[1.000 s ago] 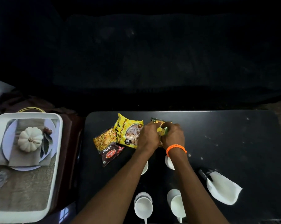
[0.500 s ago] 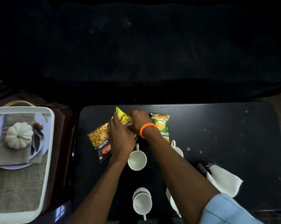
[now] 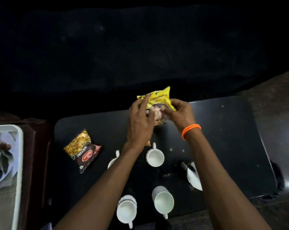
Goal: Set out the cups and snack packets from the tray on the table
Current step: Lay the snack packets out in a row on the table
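Note:
Both hands hold a yellow snack packet point(image 3: 158, 98) lifted above the far edge of the black table point(image 3: 223, 130). My left hand point(image 3: 139, 125) grips its left side and my right hand point(image 3: 179, 112), with an orange wristband, grips its right side. A brown and yellow mixture packet point(image 3: 82, 151) lies flat at the table's left. Several white cups stand on the table: one point(image 3: 155, 156) in the middle, one point(image 3: 112, 161) half hidden by my left forearm, and two near the front, the left one point(image 3: 126, 209) and the right one point(image 3: 163, 200). A corner of another packet point(image 3: 148, 143) peeks out under my left wrist.
A white tray point(image 3: 18, 163) with a plate, napkin and decoration stands on a brown surface at the left. A white folded napkin with a dark object point(image 3: 192, 175) lies on the table's right, partly behind my right forearm. Beyond the table everything is dark.
Both hands have taken the yellow packet from beside the mixture packet and lifted it up and to the right, toward the far edge. The green packet is now hidden under my left hand.

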Available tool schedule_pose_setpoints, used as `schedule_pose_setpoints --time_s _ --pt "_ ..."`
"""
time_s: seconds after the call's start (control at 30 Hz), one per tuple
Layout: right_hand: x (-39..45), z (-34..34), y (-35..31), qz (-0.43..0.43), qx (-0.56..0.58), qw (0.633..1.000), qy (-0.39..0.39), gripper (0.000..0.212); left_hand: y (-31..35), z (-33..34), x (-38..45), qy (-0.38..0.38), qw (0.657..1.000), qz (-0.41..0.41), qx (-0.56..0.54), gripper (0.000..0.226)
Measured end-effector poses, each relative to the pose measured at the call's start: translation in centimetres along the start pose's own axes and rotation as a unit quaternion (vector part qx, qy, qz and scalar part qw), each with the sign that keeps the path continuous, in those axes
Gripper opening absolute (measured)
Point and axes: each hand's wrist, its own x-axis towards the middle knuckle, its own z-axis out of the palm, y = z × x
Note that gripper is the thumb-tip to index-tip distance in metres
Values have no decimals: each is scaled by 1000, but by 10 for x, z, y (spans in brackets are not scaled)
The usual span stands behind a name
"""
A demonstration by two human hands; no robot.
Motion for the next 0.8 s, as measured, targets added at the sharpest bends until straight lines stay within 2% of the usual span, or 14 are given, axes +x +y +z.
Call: schedule_pose_setpoints --time_s 0.1,0.2,0.3,0.4,0.47,0.6,0.8 --pt "-2 -38 26 54 32 998 28 13 14 41 -6 -57 998 -1 27 53" --pt "-7 -57 51 99 -1 995 25 15 9 69 -12 -95 992 0 87 53" --pt "-15 -65 71 78 -173 981 45 39 -5 82 -12 -146 979 -13 141 56" --pt "-24 -70 75 5 -215 972 95 55 -9 89 -4 -217 960 25 174 66" --pt "-26 -70 77 -29 -238 969 60 61 -9 93 0 -259 948 43 179 73" --pt "-30 -60 79 -19 -324 945 -45 77 -12 99 5 -283 929 62 230 79" --pt "-25 -55 84 -25 -348 936 -53 75 -7 100 6 -281 921 59 262 82"
